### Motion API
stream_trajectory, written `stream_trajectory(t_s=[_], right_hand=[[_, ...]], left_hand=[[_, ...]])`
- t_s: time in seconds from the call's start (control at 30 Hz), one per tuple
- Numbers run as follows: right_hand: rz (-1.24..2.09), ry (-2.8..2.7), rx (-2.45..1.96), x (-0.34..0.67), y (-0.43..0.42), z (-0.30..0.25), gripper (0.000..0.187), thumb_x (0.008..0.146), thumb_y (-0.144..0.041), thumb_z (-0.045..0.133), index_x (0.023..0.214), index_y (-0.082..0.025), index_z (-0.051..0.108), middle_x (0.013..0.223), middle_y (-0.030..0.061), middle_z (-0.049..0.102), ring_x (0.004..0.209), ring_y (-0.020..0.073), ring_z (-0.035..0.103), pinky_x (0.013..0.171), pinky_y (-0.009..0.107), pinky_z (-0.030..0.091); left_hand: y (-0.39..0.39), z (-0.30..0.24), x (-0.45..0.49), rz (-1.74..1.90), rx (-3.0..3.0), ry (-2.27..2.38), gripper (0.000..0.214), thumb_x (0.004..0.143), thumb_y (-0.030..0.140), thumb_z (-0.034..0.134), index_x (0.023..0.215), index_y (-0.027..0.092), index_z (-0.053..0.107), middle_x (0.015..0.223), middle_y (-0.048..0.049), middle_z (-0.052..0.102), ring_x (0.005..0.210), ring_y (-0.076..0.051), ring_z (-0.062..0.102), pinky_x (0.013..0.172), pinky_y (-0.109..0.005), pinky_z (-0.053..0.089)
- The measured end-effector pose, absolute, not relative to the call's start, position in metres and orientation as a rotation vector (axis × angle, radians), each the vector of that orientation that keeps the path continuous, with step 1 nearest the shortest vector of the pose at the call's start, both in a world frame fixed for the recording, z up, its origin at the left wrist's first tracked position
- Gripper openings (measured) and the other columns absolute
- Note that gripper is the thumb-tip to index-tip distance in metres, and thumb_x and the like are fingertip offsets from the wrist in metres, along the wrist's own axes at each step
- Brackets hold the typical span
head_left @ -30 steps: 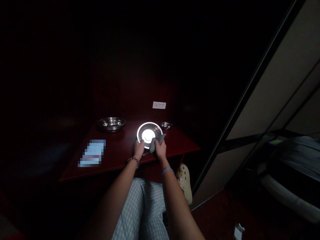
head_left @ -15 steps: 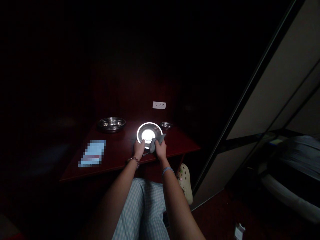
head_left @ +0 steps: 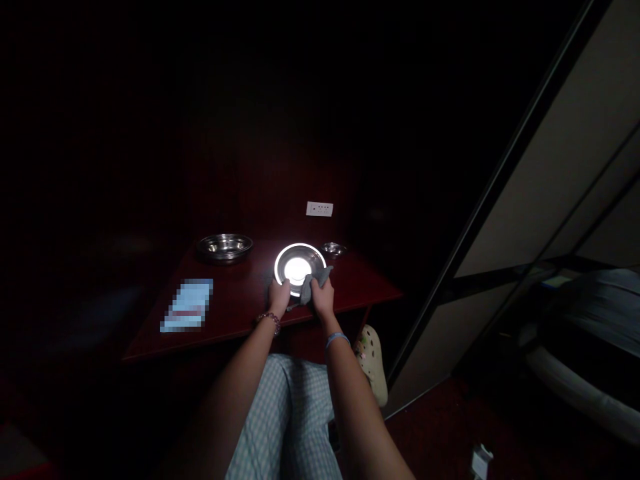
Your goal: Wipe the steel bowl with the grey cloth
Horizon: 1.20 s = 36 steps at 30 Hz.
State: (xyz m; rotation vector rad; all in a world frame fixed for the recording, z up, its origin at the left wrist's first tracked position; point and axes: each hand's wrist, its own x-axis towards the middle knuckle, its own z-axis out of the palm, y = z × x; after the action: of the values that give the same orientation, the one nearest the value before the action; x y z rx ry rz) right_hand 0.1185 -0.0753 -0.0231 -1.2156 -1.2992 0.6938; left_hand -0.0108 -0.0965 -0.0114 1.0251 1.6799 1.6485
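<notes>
A shiny round metal plate (head_left: 287, 258) is tilted up toward me above the dark red table, with bright light glaring off its middle. My left hand (head_left: 279, 297) grips its lower left rim, thumb on the inner face and fingers hidden behind. At the lower right rim, my right hand (head_left: 323, 296) is closed on a grey cloth (head_left: 309, 291), which is folded over the edge and pressed against the plate. Part of the cloth hangs below the rim between my hands.
Stacked metal plates (head_left: 225, 248) stand at the table's back left, and a small metal dish (head_left: 333, 250) at back right. A blurred-out pale blue item (head_left: 188, 305) lies on the table (head_left: 240, 293). A wall socket (head_left: 319, 209) is behind; a cream clog (head_left: 371, 363) shows below right.
Hands, plate and cloth hold nearly the same pose. The whole view has shifted very slightly.
</notes>
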Motion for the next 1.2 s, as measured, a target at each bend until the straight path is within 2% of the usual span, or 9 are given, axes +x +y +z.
stream_trajectory(t_s=[0.27, 0.47, 0.67, 0.93, 1.03, 1.13, 1.2], right_hand=[[0.689, -1.294, -1.193, 0.118, -0.078, -0.022, 0.034, 0.089, -0.028, 0.063, 0.121, -0.018, 0.071, 0.112, 0.0102, 0.081, 0.106, 0.0244, 0.076, 0.096, 0.033, 0.057], [0.679, -1.306, -1.209, 0.118, -0.079, -0.021, 0.034, 0.089, -0.028, 0.062, 0.121, -0.018, 0.07, 0.112, 0.0101, 0.08, 0.105, 0.0236, 0.076, 0.094, 0.031, 0.057], [0.665, -1.3, -1.212, 0.118, -0.078, -0.021, 0.035, 0.087, -0.03, 0.064, 0.12, -0.019, 0.071, 0.108, 0.0085, 0.081, 0.102, 0.0236, 0.077, 0.092, 0.031, 0.058], [0.661, -1.308, -1.224, 0.117, -0.079, -0.019, 0.032, 0.089, -0.03, 0.063, 0.117, -0.018, 0.071, 0.11, 0.0101, 0.081, 0.104, 0.0243, 0.077, 0.092, 0.031, 0.057], [0.603, -1.302, -1.266, 0.116, -0.08, -0.021, 0.032, 0.09, -0.032, 0.061, 0.118, -0.018, 0.07, 0.108, 0.0113, 0.08, 0.103, 0.0258, 0.076, 0.091, 0.032, 0.057], [0.499, -1.257, -1.347, 0.118, -0.08, -0.024, 0.033, 0.093, -0.034, 0.056, 0.119, -0.016, 0.067, 0.108, 0.0134, 0.078, 0.103, 0.0276, 0.075, 0.093, 0.035, 0.056], [0.422, -1.248, -1.355, 0.122, -0.079, -0.025, 0.033, 0.095, -0.034, 0.052, 0.119, -0.016, 0.066, 0.113, 0.015, 0.076, 0.11, 0.0283, 0.072, 0.097, 0.037, 0.054]], left_hand=[[-0.099, -0.009, -0.01, 1.645, 1.049, 1.682, 0.037, 0.086, 0.015, 0.055, 0.119, 0.013, 0.073, 0.117, -0.0175, 0.078, 0.113, -0.029, 0.074, 0.095, -0.035, 0.057], [-0.101, -0.008, -0.01, 1.632, 1.059, 1.695, 0.035, 0.087, 0.018, 0.055, 0.116, 0.014, 0.073, 0.12, -0.0166, 0.078, 0.114, -0.027, 0.073, 0.092, -0.031, 0.057], [-0.101, -0.007, -0.009, 1.627, 1.04, 1.718, 0.037, 0.087, 0.02, 0.058, 0.119, 0.013, 0.074, 0.115, -0.0183, 0.079, 0.115, -0.032, 0.073, 0.093, -0.035, 0.057], [-0.105, -0.004, -0.008, 1.688, 1.048, 1.672, 0.037, 0.093, 0.022, 0.056, 0.125, 0.013, 0.071, 0.121, -0.0175, 0.077, 0.115, -0.029, 0.073, 0.096, -0.035, 0.056], [-0.107, -0.003, -0.009, 1.651, 1.024, 1.681, 0.038, 0.1, 0.033, 0.051, 0.125, 0.011, 0.07, 0.124, -0.0208, 0.076, 0.117, -0.031, 0.072, 0.097, -0.036, 0.055], [-0.109, -0.002, -0.009, 1.599, 1.017, 1.685, 0.054, 0.106, 0.048, 0.037, 0.125, 0.01, 0.071, 0.121, -0.0232, 0.076, 0.114, -0.034, 0.073, 0.095, -0.041, 0.055], [-0.111, 0.0, -0.009, 1.583, 1.04, 1.675, 0.059, 0.107, 0.051, 0.031, 0.123, 0.011, 0.072, 0.119, -0.0229, 0.076, 0.114, -0.034, 0.073, 0.095, -0.04, 0.055]])
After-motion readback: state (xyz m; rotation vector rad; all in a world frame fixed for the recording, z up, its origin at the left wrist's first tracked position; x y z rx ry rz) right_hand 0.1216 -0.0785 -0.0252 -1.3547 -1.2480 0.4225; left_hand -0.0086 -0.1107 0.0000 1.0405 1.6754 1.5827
